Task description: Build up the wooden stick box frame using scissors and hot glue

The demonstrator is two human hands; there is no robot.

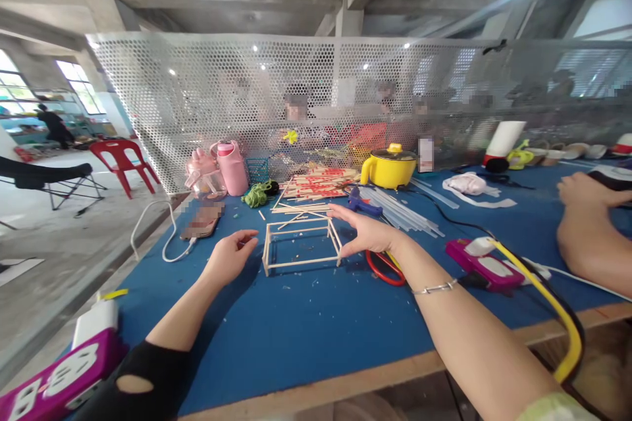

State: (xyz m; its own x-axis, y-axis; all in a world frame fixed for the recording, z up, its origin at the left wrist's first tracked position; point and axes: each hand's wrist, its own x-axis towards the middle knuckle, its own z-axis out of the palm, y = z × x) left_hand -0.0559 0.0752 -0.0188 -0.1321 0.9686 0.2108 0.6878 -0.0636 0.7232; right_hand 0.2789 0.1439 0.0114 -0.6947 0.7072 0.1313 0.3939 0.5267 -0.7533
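A box-shaped frame of thin wooden sticks (301,264) stands on the blue tabletop in front of me. My left hand (230,258) is just left of it, apart from it, with loosely bent fingers and nothing in them. At the frame's right end, my right hand (370,233) is spread wide, thumb by the near corner and index finger by the far one. Whether these fingertips touch the sticks I cannot tell. Just behind the right hand lies a blue glue gun (364,202). Red-handled scissors (385,270) lie partly under the right wrist.
Behind the frame are loose wooden sticks (320,183), clear glue sticks (395,207) and a yellow pot (394,168). A phone (202,220), green yarn (257,195) and pink bottle (231,168) sit left. Purple power strips (486,266) with cables flank me. Another person's arm (587,230) rests right.
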